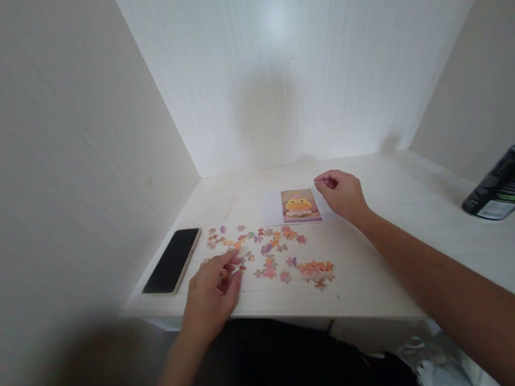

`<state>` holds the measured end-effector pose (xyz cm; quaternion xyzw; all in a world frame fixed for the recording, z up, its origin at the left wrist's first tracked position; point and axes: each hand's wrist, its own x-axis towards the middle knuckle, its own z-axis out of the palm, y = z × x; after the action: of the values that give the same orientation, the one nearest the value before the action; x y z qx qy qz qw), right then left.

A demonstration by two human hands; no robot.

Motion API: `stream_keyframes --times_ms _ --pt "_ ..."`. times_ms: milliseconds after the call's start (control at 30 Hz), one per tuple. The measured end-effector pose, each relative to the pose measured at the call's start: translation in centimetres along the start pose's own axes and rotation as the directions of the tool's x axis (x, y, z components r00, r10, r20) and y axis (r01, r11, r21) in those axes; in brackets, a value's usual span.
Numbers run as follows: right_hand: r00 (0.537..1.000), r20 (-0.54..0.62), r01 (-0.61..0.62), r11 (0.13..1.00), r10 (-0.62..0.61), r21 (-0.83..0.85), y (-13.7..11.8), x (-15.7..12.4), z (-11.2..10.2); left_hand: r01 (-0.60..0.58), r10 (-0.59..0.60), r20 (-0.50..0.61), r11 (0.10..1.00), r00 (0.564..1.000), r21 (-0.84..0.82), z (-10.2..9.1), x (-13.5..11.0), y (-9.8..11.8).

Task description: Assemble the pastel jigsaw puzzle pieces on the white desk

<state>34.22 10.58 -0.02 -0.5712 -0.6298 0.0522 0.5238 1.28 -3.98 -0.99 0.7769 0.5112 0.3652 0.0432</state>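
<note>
My left hand rests at the left side of the loose puzzle pieces, its fingers bent and a gap between thumb and forefinger. A small piece lies by the thumb tip; I see none clearly gripped. Beyond the pieces, my right hand is curled closed just right of a picture card showing a yellow cartoon figure. Whatever its fingertips hold, if anything, is hidden. Several joined pieces form an orange and pink block near the table's front edge. Another small joined cluster lies left of it.
A phone with a dark screen lies at the table's left edge. On the right stands a black and green can, tilted in view. Pale panels enclose the white table on three sides. A plastic bag shows below.
</note>
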Motion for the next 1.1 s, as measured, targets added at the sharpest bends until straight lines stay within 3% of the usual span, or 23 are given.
stream_keyframes --times_ms 100,167,267,400,533,600,867,1100 --pt "1.000 0.003 -0.022 1.000 0.022 0.004 0.0 0.0 -0.1 0.053 -0.057 -0.203 0.998 0.977 -0.027 -0.1 -0.5 -0.5" --pt "1.000 0.006 -0.025 1.000 0.025 -0.006 0.1 0.0 0.0 0.108 -0.120 -0.364 0.993 0.924 -0.055 -0.3 -1.1 -0.8" --pt "1.000 0.018 -0.009 1.000 0.009 -0.024 0.0 -0.1 0.0 0.122 -0.143 -0.469 0.990 0.871 -0.074 -0.9 -2.5 -0.6" --pt "0.999 0.036 0.006 1.000 -0.005 -0.026 -0.4 -0.3 0.1 0.062 -0.060 -0.394 0.998 0.917 -0.008 -2.2 -5.4 1.4" --pt "0.999 0.051 0.017 0.999 -0.015 -0.050 -0.9 -0.5 0.2 0.057 -0.053 -0.180 0.998 0.982 0.014 -3.2 -8.4 3.7" --pt "0.998 0.067 0.014 0.999 -0.010 -0.051 -0.9 -0.6 0.3 0.029 -0.031 -0.095 0.999 0.995 -0.022 -3.5 -9.3 4.3" --pt "0.998 0.067 -0.005 0.996 0.011 -0.092 -0.4 -0.7 0.3 0.192 -0.203 -0.040 0.961 0.978 -0.198 -3.4 -9.3 3.3" --pt "0.993 0.119 -0.010 0.997 0.018 -0.071 -0.4 -0.8 0.4 0.326 -0.349 -0.136 0.931 0.927 -0.163 -3.3 -8.7 3.1"
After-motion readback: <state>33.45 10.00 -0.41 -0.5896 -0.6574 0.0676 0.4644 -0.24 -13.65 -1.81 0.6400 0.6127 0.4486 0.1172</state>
